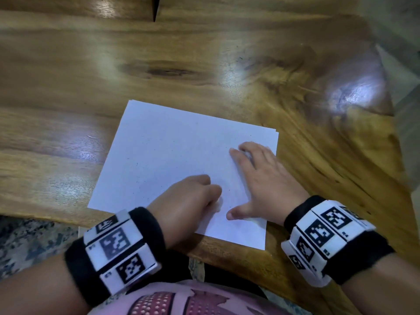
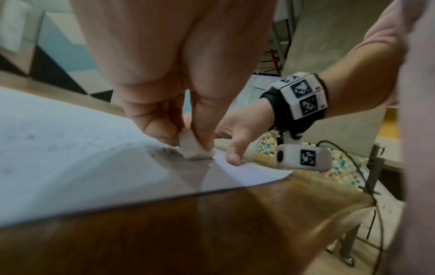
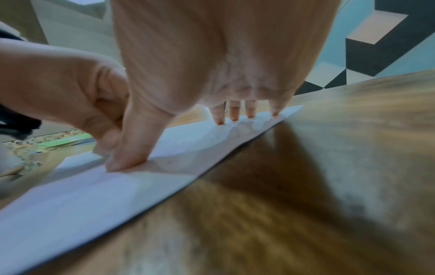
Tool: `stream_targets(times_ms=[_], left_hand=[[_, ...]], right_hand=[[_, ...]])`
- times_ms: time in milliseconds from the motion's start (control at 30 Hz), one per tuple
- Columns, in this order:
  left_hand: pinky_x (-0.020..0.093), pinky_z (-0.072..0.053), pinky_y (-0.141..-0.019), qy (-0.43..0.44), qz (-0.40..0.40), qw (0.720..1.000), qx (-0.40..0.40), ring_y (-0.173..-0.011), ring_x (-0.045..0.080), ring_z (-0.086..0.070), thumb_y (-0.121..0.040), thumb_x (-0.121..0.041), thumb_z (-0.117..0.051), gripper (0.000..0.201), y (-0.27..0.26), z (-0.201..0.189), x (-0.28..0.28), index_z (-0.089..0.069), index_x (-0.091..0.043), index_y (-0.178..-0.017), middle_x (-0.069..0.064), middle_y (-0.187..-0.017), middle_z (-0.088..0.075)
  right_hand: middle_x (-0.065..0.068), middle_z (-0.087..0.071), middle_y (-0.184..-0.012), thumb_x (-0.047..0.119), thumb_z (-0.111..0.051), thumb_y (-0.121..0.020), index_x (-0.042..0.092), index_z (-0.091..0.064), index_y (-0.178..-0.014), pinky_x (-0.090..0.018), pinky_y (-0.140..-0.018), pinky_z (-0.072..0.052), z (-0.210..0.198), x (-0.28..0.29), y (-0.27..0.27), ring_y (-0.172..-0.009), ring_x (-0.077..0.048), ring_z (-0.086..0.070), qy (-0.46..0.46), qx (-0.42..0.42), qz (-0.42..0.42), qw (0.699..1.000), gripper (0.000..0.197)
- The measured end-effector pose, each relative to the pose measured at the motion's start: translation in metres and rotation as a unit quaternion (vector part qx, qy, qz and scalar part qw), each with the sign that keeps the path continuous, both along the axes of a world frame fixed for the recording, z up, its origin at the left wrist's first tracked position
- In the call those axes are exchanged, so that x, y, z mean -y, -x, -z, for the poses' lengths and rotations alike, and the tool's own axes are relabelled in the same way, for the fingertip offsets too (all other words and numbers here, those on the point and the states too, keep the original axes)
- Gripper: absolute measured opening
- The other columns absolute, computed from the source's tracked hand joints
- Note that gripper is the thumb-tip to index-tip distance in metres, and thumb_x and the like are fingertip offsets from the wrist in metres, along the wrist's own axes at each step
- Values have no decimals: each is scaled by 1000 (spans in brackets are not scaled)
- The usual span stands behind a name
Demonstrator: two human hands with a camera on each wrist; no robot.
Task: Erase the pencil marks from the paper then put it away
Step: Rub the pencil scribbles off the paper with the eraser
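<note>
Erasing nearly done: left hand (image 2: 174,119) pinches eraser (image 2: 195,147) against paper (image 1: 172,155); right hand (image 1: 261,180), fingers spread flat, pins the sheet; only specks visible; stowing remains.

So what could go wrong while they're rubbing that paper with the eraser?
The paper could buckle or crease: in the left wrist view it already humps up beside the eraser pinched in the left hand. Its near corner overhangs the table edge, so it might slide if the right hand, spread flat on it, lifts. Dark crumbs on the sheet may smudge.
</note>
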State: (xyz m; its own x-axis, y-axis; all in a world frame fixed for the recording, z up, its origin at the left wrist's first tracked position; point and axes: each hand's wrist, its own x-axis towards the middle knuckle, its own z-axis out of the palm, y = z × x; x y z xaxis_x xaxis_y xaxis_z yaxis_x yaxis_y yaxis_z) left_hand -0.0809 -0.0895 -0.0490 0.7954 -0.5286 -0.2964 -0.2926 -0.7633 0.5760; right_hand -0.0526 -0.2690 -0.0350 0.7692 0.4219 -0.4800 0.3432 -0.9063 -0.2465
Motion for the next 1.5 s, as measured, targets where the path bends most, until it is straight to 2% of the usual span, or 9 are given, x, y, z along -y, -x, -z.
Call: stream_targets(times_ms=[233, 433, 533, 700, 900, 967, 1100, 1333, 1500], left_hand=[[31, -35, -67, -2, -15, 999, 34, -74, 23, -47, -82, -7, -54, 4, -49, -8, 30, -58, -9, -83, 2, -78, -42], [38, -41, -64, -26, 116, 992, -41, -70, 23, -48, -80, -22, -45, 21, -6, -12, 0, -35, -23, -62, 0, -74, -41], [36, -42, -64, -16, 105, 993, -55, -70, 19, -48, -76, -11, -52, 15, -7, -7, -7, -47, -20, -65, -2, -75, -44], [26, -21, -61, -25, 29, 999, 6, -71, 19, -38, -81, -9, -48, 21, -54, -13, 25, -44, -18, -63, -8, -64, -29], [30, -38, -63, -28, 181, 983, 34, -70, 18, -48, -82, -26, -43, 15, -7, 4, -15, -50, -17, -72, -2, -75, -45], [31, -42, -68, 2, 136, 990, 42, -69, 18, -49, -81, -16, -48, 11, -17, 8, -12, -57, -10, -84, -2, -75, -47], [33, -35, -62, 1, 78, 996, 39, -69, 22, -45, -75, -5, -53, 11, -43, 1, 8, -49, -13, -68, -4, -69, -37], [30, -42, -66, 12, 113, 993, -37, -73, 16, -51, -79, -16, -52, 8, -1, 1, -21, -55, -15, -71, -4, -77, -47], [22, -24, -61, 19, -28, 998, 56, -69, 19, -45, -78, -18, -66, 12, -54, -4, -14, -59, -10, -74, -4, -71, -45]], right_hand=[[2, 8, -152, 69, -71, -58, 22, 4, -149, -34, -116, 8, -2, -4, 1, -137, -14, 15, 7, -5, 0, 1000, 127], [3, 6, -150, 69, -71, -58, 23, 4, -149, -32, -116, 2, -3, -1, 0, -130, -8, 14, 2, -5, -3, 1000, 126], [1, 5, -150, 70, -70, -58, 21, 4, -149, -34, -117, 1, -3, -3, 1, -130, -11, 14, 10, 0, -8, 1000, 127], [1, 3, -151, 68, -74, -54, 22, -1, -149, -35, -118, -3, -3, -6, -1, -137, -18, 6, 20, 1, 2, 1000, 128], [2, 4, -148, 68, -73, -54, 22, 1, -148, -33, -116, -3, -3, -6, -1, -131, -13, 7, 18, 2, 7, 1000, 129], [1, 4, -149, 69, -73, -55, 21, 1, -149, -34, -116, -3, -3, -7, -1, -129, -13, 9, 23, 0, 5, 1000, 129], [1, 6, -150, 69, -73, -54, 22, 2, -149, -36, -116, -4, -3, -9, 0, -132, -15, 9, 32, -2, 10, 999, 130], [3, 6, -150, 70, -73, -54, 23, 3, -149, -34, -116, -1, -4, -7, 1, -133, -12, 11, 18, -8, 18, 1000, 130], [0, 2, -149, 75, -67, -57, 23, 2, -149, -36, -116, -1, -2, -10, 0, -133, -17, 7, 26, 5, 20, 999, 126]])
